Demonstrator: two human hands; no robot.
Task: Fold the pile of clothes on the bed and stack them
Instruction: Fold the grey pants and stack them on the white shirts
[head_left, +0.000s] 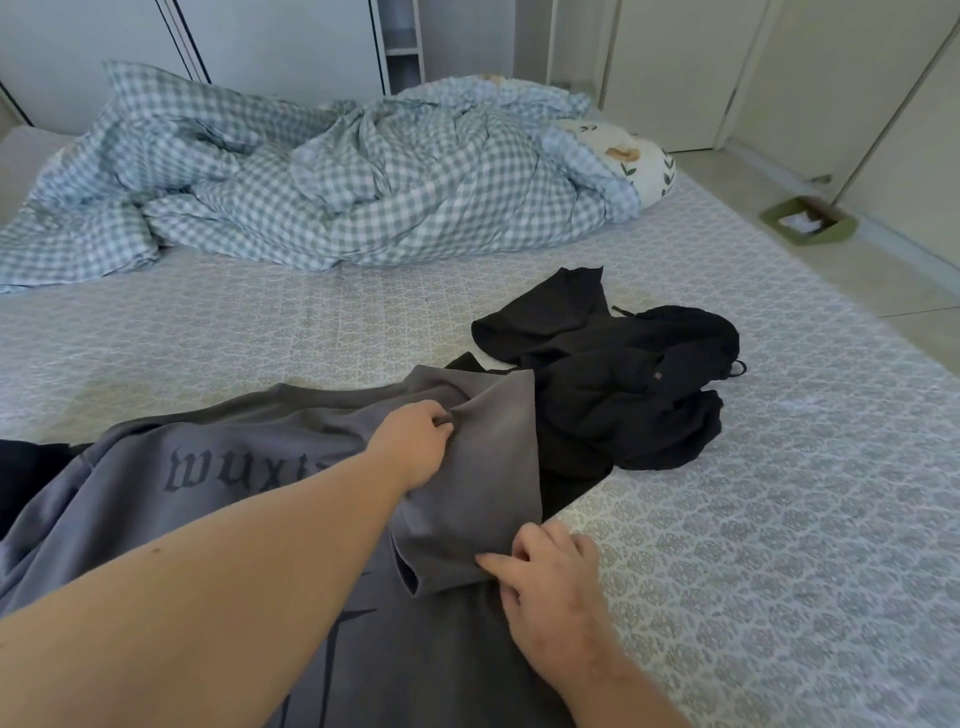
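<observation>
With both hands (415, 441) gripping, grey shirt's (156, 519) sleeve (478, 467) pointing nearward

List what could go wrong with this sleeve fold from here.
1. The grey shirt has its sleeve lying over the edge of the black clothes; pulling may drag them along.
2. The left hand only pinches a bunch of fabric, so the fold could crease unevenly.
3. The right hand holds just the cuff edge; that grip may slip.

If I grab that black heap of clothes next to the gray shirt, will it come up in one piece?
Probably not. The black heap looks like several loose, crumpled garments, so pieces would likely slide off. A thin strap loop at its right edge suggests light, floppy fabric that will sag and trail. It should be light and unbreakable.
</observation>
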